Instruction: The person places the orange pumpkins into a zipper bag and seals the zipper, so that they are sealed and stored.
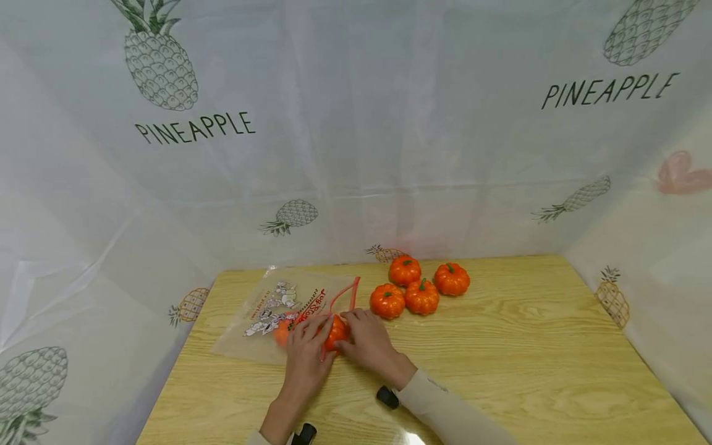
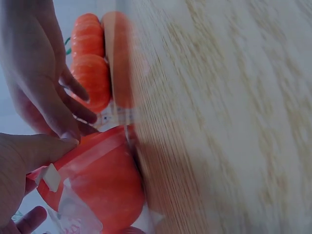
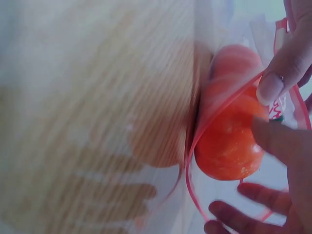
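Observation:
A clear zip bag (image 1: 264,312) with a red edge and cartoon print lies on the table. Inside it is one small orange pumpkin (image 1: 282,334); a second pumpkin (image 3: 231,141) sits in the mouth, framed by the red rim. My left hand (image 1: 308,353) pinches the bag's edge, its thumb on the red strip beside a white slider (image 2: 49,177). My right hand (image 1: 369,341) is at the mouth, thumb against the second pumpkin and its other fingers spread apart. The bag's film partly veils the inner pumpkin in the right wrist view.
Several more pumpkins with green stems, among them a near one (image 1: 387,301) and a right one (image 1: 451,279), stand grouped behind my right hand. The wooden table (image 1: 517,346) reaches back to a pale curtain (image 1: 356,154) printed with pineapples.

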`<action>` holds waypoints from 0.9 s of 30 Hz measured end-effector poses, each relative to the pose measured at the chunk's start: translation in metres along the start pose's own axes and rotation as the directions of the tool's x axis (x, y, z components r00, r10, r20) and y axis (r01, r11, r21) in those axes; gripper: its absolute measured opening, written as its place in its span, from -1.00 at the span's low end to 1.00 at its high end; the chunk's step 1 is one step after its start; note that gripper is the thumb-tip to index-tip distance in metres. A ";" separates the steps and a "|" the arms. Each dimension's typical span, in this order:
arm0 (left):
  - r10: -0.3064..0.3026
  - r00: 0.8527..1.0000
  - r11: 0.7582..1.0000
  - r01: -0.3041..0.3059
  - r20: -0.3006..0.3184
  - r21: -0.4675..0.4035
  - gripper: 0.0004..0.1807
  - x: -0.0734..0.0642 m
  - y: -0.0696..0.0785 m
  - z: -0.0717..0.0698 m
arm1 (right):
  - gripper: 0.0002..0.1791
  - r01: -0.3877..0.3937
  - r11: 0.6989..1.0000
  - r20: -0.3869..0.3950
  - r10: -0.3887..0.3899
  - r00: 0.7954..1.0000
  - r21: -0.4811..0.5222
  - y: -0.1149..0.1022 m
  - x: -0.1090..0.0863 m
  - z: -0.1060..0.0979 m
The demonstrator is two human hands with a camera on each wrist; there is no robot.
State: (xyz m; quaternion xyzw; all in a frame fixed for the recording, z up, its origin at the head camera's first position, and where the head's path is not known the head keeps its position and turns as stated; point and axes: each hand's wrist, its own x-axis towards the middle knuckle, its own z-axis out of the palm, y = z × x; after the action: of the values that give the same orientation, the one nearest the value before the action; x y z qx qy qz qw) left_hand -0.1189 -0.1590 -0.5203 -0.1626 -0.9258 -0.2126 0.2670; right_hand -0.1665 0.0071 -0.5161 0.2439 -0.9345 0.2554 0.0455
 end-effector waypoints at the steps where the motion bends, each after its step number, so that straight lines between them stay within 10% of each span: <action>1: 0.000 1.000 1.000 0.000 0.000 0.002 -0.18 0.000 0.000 0.000 | -0.42 -0.012 1.000 -0.010 0.012 1.000 0.000 0.000 -0.001 0.000; 15: 0.038 0.998 0.999 -0.038 -0.050 -0.016 -0.25 -0.003 0.001 0.004 | -0.51 0.053 0.996 -0.048 -0.056 0.997 -0.068 -0.004 -0.002 0.009; 27: 0.034 0.999 0.999 -0.033 -0.018 0.011 -0.09 -0.001 -0.002 0.004 | -0.44 0.019 1.000 -0.095 -0.020 0.995 -0.009 0.022 -0.024 -0.023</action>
State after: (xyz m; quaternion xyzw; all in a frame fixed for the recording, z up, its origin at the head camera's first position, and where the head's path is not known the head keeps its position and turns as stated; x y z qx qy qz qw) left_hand -0.1204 -0.1594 -0.5250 -0.1747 -0.9216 -0.2046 0.2796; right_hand -0.1569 0.0457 -0.5115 0.2403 -0.9299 0.2625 0.0934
